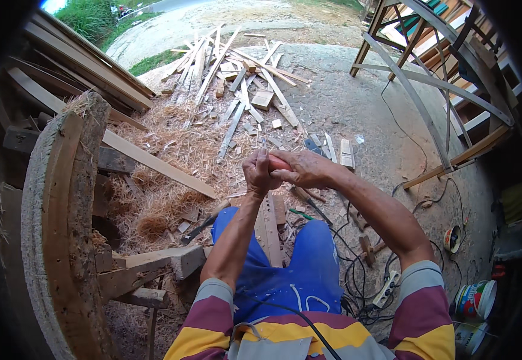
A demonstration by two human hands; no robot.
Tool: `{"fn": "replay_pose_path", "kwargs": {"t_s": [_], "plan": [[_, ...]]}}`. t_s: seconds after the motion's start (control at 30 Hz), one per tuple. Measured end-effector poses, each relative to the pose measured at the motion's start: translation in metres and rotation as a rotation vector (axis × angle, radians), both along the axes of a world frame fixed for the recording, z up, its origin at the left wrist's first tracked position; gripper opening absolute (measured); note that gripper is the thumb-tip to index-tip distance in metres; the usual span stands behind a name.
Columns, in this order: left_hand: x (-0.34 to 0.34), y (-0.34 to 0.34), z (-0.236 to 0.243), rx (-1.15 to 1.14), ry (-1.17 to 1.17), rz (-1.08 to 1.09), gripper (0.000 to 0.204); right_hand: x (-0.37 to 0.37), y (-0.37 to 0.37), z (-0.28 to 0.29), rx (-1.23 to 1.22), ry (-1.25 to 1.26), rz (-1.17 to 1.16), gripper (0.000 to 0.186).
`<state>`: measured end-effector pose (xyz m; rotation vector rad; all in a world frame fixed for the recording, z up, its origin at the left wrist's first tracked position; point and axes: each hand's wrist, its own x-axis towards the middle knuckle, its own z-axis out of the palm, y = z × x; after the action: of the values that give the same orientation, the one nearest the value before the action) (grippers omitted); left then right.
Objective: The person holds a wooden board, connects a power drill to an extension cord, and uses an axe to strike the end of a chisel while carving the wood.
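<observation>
Being gripped by the closed left hand [257,171] and the right hand [306,170], the red handle [279,163] is being steadied, seemingly for control; below them, wood [270,231] is being kept between the knees [315,237].

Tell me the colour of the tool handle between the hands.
The handle is orange-red, best seen in head view.
</observation>
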<state>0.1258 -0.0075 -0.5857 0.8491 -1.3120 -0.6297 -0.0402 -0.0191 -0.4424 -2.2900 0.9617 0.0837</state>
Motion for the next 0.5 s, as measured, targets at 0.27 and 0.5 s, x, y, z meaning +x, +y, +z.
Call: {"fn": "replay_pose_path", "kwargs": {"t_s": [0.27, 0.5], "plan": [[-0.007, 0.013, 0.046, 0.163, 0.142, -0.118, 0.041, -0.003, 0.009, 0.041, 0.042, -0.009, -0.028, 0.065], [-0.019, 0.002, 0.13, 0.171, 0.201, -0.215, 0.055, -0.022, 0.03, 0.112, -0.041, -0.104, -0.157, 0.076]]}}
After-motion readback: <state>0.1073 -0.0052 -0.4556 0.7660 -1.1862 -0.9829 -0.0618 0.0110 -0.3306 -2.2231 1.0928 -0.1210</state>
